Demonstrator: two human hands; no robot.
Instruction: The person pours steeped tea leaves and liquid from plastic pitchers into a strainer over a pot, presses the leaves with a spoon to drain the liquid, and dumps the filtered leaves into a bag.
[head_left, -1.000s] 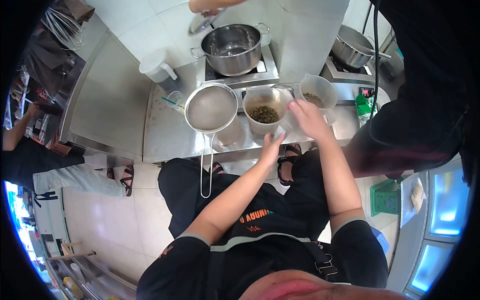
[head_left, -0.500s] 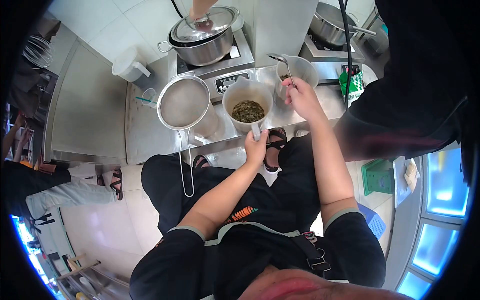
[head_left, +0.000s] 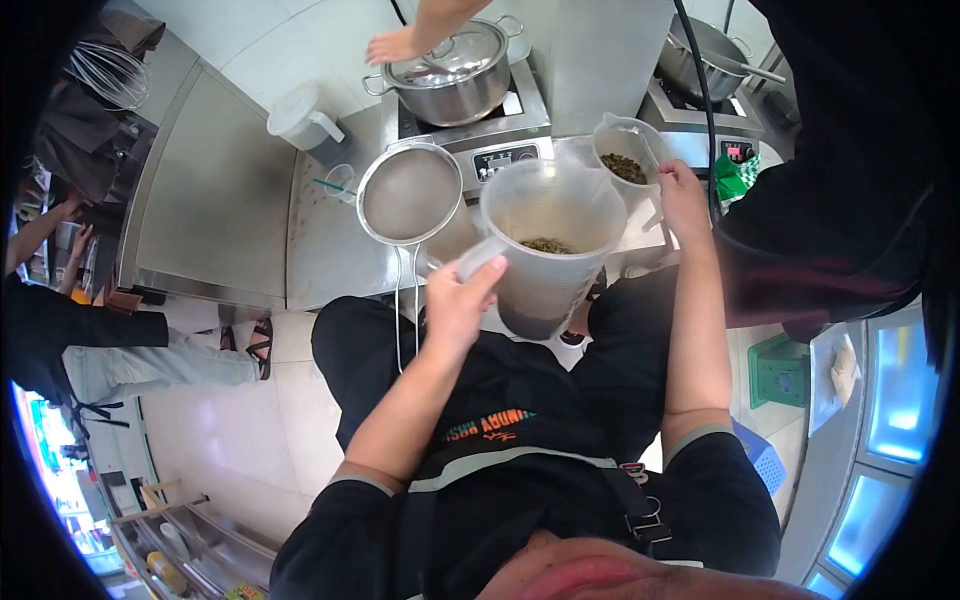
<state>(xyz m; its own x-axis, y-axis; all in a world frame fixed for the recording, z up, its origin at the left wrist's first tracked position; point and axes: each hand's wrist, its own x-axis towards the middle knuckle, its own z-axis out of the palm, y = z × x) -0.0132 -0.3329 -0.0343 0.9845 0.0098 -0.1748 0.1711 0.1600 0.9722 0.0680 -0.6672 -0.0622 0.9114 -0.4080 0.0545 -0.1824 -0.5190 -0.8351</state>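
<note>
Left grip [head_left: 460, 305], centre, is closed round the handle [head_left: 480, 258] of the large jug [head_left: 548, 285]; right grip [head_left: 683, 205], upper right, seems curled beside the small jug [head_left: 648, 150], its hold unclear.

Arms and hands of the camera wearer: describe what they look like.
The left hand and right hand wear no gloves. The forearms are bare too, with no visible watch, below short black sleeves edged in pale grey-green trim.
</note>
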